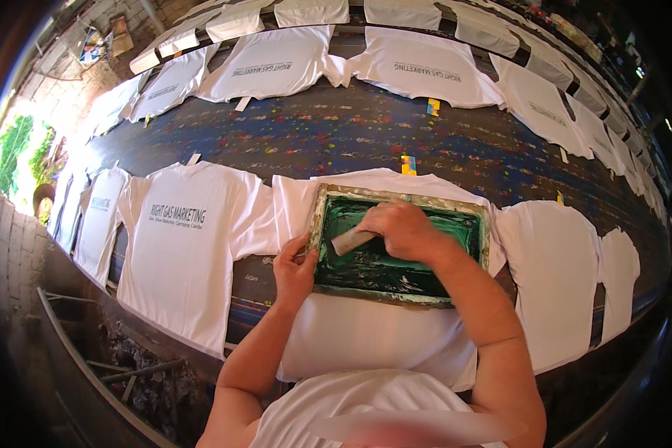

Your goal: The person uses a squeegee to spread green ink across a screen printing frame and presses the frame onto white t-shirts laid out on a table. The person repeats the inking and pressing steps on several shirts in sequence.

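Note:
A screen-printing frame (487,246) with dark green ink rests on a white T-shirt (373,336) laid on the long printing table (261,138). My left hand (295,265) is closed on the frame's left edge. My right hand (403,231) grips a squeegee (349,240), held slanted inside the frame over the inky mesh. The mesh hides the shirt's middle. To the left lies a white T-shirt (168,261) with dark printing; to the right, another (556,291) shows no visible print.
Rows of white shirts (269,63) run along the far side. Small yellow-blue tabs (433,107) poke out beside some shirts. Curved metal rails (60,328) stand at the lower left, near a block wall (15,254). Bright daylight and greenery (19,153) show at the left.

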{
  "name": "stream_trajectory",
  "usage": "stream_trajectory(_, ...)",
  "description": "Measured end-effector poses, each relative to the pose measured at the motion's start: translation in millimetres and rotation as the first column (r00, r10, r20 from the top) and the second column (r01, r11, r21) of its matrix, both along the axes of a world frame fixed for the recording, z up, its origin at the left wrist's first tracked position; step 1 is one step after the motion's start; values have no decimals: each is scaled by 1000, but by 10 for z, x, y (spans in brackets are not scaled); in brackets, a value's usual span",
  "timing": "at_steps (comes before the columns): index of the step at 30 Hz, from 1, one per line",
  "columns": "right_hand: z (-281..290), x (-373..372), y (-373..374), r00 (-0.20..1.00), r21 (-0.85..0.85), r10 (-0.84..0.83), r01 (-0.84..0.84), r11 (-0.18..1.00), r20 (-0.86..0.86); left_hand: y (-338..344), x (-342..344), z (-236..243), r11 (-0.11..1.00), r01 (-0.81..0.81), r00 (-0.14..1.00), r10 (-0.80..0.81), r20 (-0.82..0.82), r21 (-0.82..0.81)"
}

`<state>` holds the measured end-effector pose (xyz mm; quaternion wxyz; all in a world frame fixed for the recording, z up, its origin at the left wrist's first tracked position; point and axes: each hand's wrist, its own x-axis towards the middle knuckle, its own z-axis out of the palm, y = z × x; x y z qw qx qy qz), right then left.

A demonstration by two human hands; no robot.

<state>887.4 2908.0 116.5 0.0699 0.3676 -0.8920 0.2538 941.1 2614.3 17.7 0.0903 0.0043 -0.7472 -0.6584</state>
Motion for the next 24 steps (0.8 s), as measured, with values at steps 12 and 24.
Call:
stream_trajectory(12,206,477,1522,973,154,-28,-8,988,230,-23,30,99,979,-6,1000,12,26,-202)
stream_trajectory(24,-66,1921,1011,932,38,-363,363,931,10,25,45,216,973,-1,997,19,77,-231)
